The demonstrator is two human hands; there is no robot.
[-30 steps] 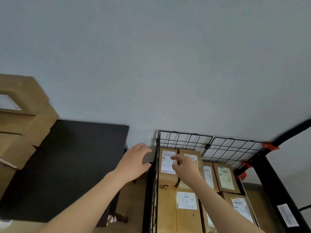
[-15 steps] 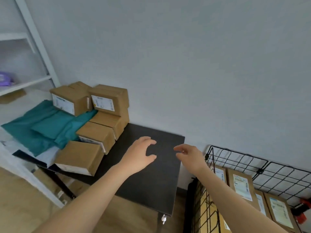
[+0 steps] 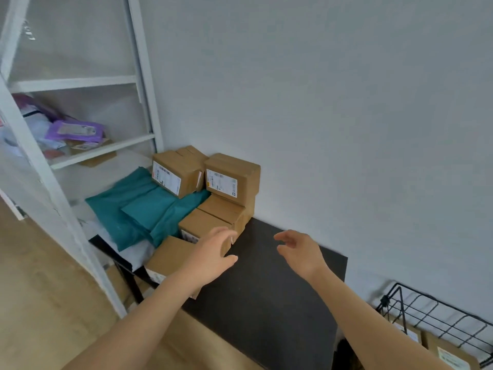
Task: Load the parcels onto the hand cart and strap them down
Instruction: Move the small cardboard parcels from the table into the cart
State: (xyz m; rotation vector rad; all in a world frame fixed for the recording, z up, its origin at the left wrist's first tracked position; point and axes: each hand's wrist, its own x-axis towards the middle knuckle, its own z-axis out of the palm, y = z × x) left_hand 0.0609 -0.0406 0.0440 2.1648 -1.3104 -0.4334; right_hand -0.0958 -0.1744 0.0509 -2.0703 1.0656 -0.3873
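Observation:
Several brown cardboard parcels (image 3: 229,180) with white labels are stacked against the wall at the far left end of a black table (image 3: 269,289). My left hand (image 3: 213,256) hovers empty, fingers relaxed, just in front of the nearest parcels (image 3: 205,225). Over the bare table top, my right hand (image 3: 300,252) is also empty with loosely curved fingers. The hand cart's black wire basket (image 3: 437,319) shows at the lower right, with labelled parcels (image 3: 450,353) inside it.
Teal mailer bags (image 3: 138,209) lie left of the parcels. A white shelving unit (image 3: 80,84) stands at the left with purple packets (image 3: 74,130) on a shelf. A grey wall runs behind the table. Wooden floor (image 3: 40,303) lies at the lower left.
The view has swung left from the cart's basket to the table. Both hands left the parcels in the basket and now reach toward the stack on the table.

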